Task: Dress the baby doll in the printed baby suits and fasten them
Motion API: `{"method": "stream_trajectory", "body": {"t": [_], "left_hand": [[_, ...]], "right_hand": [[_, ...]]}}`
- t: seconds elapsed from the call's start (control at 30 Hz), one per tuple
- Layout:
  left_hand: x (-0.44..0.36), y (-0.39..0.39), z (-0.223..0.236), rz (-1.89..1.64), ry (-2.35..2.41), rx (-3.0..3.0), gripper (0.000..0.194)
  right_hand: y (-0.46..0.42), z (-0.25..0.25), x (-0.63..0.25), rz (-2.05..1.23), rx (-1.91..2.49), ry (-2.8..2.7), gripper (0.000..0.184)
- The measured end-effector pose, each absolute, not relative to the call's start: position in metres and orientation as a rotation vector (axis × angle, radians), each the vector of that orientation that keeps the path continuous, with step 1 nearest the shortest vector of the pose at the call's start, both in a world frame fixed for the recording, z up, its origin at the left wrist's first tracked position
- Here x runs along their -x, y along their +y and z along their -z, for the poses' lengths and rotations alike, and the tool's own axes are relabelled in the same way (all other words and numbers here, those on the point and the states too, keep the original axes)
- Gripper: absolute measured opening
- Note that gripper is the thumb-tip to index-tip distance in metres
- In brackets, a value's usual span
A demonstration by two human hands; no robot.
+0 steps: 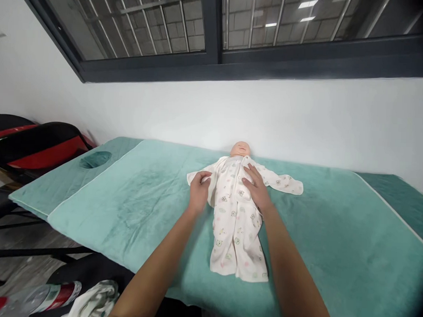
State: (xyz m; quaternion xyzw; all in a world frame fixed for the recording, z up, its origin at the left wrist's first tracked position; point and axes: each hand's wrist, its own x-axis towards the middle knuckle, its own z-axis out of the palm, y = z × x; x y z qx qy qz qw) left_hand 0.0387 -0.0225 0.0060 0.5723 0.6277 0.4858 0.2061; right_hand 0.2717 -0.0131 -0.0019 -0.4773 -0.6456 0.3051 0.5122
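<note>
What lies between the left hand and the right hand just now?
The front of the printed white outfit, as the head view shows.

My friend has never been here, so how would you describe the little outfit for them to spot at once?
Below the dark-framed window is a green-covered table. On it, a doll's head shows at the top of the outfit, under the person's right hand. It lies spread out, pale with small prints, unlike the crumpled cloth beside the bottle.

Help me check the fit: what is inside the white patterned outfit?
A doll's head shows at the neckline of the outfit. Below the neck, cloth covers everything, so any body, arms or legs cannot be seen.
</note>
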Motion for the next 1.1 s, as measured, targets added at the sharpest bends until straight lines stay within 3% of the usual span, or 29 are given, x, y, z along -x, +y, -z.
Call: {"method": "stream_trajectory", "body": {"t": [0.13, 0.33, 0.4, 0.6, 0.8, 0.97, 1.1], "left_hand": [[-0.083, -0.056, -0.055, -1.474, 1.242, -1.800, 0.019], [-0.123, -0.106, -0.052, -0.727, 0.653, -2.164, 0.030], [-0.118, -0.115, -0.048, -0.737, 0.664, -2.100, 0.026], [-0.086, -0.085, -0.054, -1.212, 1.064, -2.096, 0.025], [-0.085, -0.063, -0.025, -0.917, 1.254, -2.366, 0.047], [-0.089, -0.054, -0.036, -1.063, 1.314, -2.067, 0.033], [-0.091, 0.001, -0.056, -1.256, 1.298, -1.764, 0.027]], "right_hand": [[-0.013, 0.002, -0.274, -0.721, 1.145, -1.531, 0.048], [-0.011, 0.004, -0.278, -0.680, 1.137, -1.536, 0.045], [-0.010, 0.005, -0.278, -0.668, 1.125, -1.534, 0.043], [-0.014, 0.001, -0.271, -0.678, 1.035, -1.454, 0.037], [-0.017, -0.009, -0.271, -0.752, 0.926, -1.382, 0.028], [-0.011, -0.010, -0.275, -0.708, 1.036, -1.340, 0.029], [-0.005, -0.009, -0.271, -0.424, 1.127, -1.522, 0.028]]}}
